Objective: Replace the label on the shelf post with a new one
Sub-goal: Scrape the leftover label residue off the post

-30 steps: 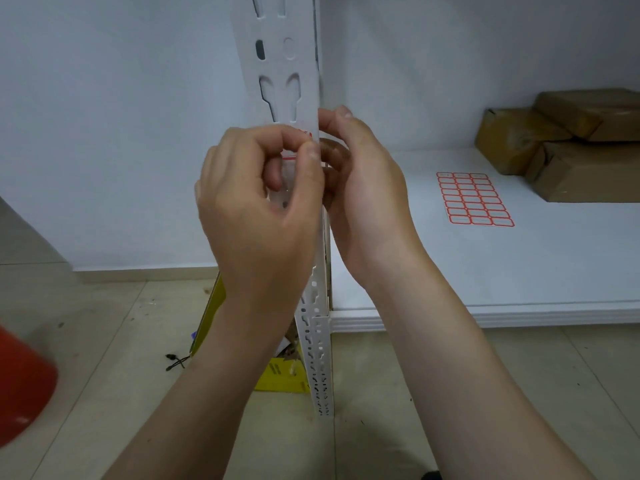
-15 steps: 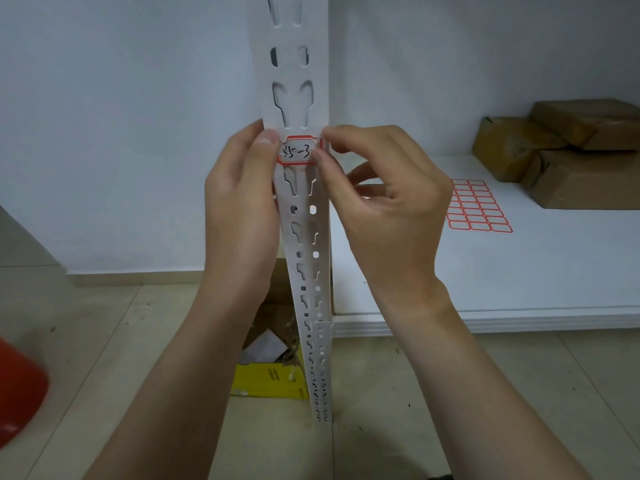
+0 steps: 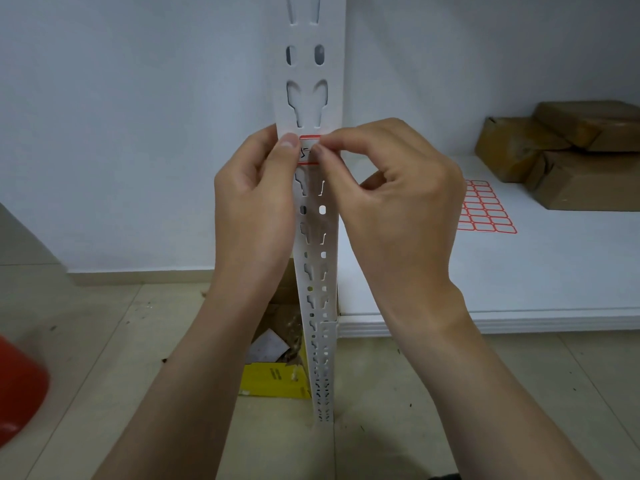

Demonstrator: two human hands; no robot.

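The left hand has its grip closed on the white slotted metal shelf post. Its thumb lies across the front face and presses on the left end of the red-bordered white paper label. Its fingers pass behind the shelf post's left edge, out of sight. The right hand has a narrow, closed grip: thumb tip and index fingertip meet on the label's right end and pinch it, the other fingers curled into the palm. Whether that end lies flat or is lifted cannot be told.

The label sits on the front of the shelf post, just below a pair of large keyhole slots. Dark handwriting shows in the strip between the two hands.

Right of the shelf post, a flat white shelf board joins it low down. On the board, well right of the shelf post, lies a sheet of red-bordered blank stickers. Farther right, brown paper-wrapped parcels are stacked against the pale wall.

Behind the foot of the shelf post stands an open yellow cardboard box on the beige tiled floor, which is scattered with small debris. Far to the left of the shelf post, a blurred red rounded object shows at the frame edge.
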